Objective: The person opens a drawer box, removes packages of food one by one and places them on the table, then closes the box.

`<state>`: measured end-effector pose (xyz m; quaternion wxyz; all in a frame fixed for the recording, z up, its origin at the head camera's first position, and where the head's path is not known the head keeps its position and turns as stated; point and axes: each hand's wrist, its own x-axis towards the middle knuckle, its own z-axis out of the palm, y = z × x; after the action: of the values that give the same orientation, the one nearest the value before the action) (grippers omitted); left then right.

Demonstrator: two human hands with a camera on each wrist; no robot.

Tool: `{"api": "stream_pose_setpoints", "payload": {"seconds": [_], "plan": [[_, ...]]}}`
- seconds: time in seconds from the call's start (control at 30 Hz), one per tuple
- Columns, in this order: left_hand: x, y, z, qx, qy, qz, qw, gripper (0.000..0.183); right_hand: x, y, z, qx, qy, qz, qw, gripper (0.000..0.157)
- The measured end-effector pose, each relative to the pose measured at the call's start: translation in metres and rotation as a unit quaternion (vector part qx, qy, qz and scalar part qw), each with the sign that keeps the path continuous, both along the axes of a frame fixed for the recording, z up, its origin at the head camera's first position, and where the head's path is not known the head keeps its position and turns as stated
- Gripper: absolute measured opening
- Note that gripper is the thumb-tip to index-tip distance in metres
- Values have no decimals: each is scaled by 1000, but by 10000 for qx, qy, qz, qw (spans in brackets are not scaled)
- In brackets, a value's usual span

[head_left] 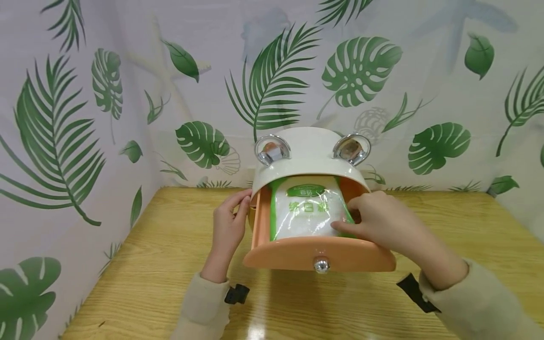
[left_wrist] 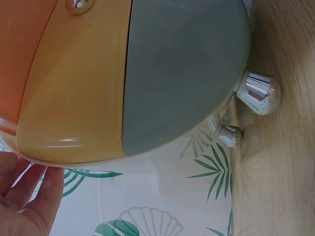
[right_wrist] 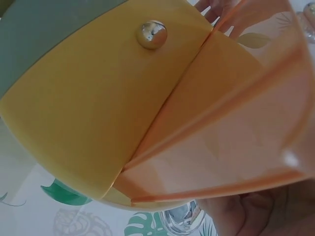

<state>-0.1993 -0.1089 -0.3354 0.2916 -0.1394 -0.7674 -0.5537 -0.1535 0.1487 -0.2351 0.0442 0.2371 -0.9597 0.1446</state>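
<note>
Plastic packet [head_left: 303, 222], white w/ green edges & green Chinese print, lies in the pulled-out orange drawer [head_left: 280, 255], its far end at the drawer's back; looks like a soft film bag of powder or grains, prob. fairly heavy for its size; film shiny, so likely a bit slippery & could split if dragged by a corner; best hold, I'd judge, is along both long sides, thumbs on face, fingers under; R hand [head_left: 378, 219], at the drawer's right wall, pinches packet's right side, thumb on face, other fingers bent down beside it, tips hidden; L hand [head_left: 229, 219], left of drawer, has fingers fairly straight, tips touching the shell's edge, no grip seen.

Edges, near first: chrome knob [head_left: 321, 265] mid drawer front; then the curved front itself, a lip across packet's near end; side walls next, left one close along packet; farther back, white shell [head_left: 308, 148] overhangs drawer, chrome rings [head_left: 272, 148] above each side; so room seems best up & nearward over drawer front; wooden counter [head_left: 178, 236] spreads either side of drawer; leaf-print backdrop [head_left: 297, 106] rises behind it.
</note>
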Motion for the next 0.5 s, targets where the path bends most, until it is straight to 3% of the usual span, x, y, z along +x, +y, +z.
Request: {"api": "stream_pose_setpoints", "payload": {"seconds": [0.17, 0.5], "plan": [[7, 3, 10, -57, -9, 67, 10000, 19, -3, -1, 1, 126, -328, 79, 9994, 36], [-2, -1, -3, -130, 38, 74, 9999, 21, -6, -3, 3, 305, -592, 256, 9975, 28]]}}
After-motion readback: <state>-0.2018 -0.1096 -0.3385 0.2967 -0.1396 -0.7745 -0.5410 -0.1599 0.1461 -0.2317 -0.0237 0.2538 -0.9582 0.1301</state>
